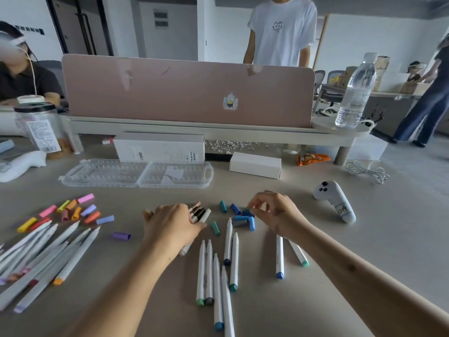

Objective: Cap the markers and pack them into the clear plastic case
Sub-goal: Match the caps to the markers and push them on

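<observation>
- At the near edge of the grey table [340, 239], white-barrelled markers with coloured ends [209, 271] are lying loose, roughly side by side.
- Just beyond them, the left hand [170, 227] is gripping a bundle of white markers [201, 215].
- The right hand [274, 210] is curling its fingertips over scattered blue and teal caps [243, 218]; whether it is pinching one, I cannot tell.
- Farther back, the clear plastic case [136, 173] is lying open and flat, well apart from both hands.
</observation>
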Action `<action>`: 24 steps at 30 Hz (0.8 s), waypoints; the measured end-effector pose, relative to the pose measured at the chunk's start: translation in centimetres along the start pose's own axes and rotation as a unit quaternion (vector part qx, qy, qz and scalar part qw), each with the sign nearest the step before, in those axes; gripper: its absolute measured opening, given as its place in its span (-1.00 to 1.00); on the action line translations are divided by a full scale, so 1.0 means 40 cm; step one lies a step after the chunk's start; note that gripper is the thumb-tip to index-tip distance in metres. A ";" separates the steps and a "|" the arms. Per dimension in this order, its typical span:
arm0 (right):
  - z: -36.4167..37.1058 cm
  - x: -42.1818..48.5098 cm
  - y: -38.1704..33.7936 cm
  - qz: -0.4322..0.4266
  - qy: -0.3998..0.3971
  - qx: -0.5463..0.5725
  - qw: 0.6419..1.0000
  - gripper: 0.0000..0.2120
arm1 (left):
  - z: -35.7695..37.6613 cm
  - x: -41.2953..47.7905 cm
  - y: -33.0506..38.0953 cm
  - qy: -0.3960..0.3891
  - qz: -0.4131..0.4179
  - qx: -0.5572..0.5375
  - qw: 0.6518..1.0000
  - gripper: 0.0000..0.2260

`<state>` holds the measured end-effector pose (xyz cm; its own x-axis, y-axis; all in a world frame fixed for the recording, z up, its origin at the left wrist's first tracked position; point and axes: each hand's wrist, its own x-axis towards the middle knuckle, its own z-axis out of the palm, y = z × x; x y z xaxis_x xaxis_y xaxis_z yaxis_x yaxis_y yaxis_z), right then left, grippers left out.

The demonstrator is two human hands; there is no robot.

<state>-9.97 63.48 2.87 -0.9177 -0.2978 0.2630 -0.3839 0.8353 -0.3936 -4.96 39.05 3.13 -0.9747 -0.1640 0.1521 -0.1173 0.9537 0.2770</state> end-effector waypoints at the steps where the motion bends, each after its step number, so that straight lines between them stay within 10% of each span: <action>1: 0.006 0.007 -0.002 -0.001 0.000 -0.011 1.000 -0.92 | -0.005 -0.004 0.004 0.010 0.004 0.001 1.000 -0.64; 14: -0.011 0.042 -0.024 -0.019 -0.027 -0.165 0.986 -0.89 | -0.009 -0.055 0.066 0.056 0.120 -0.052 0.990 -0.81; 24: -0.016 -0.087 0.040 -0.007 0.094 0.270 0.958 -0.66 | 0.026 -0.092 0.114 0.009 0.137 -0.006 0.990 -0.68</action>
<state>-7.34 66.14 1.88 -0.8972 -0.1763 0.4049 -0.4389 0.4568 -0.7737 -2.09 44.25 2.84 -0.9658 0.0960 0.2407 0.1536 0.9602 0.2333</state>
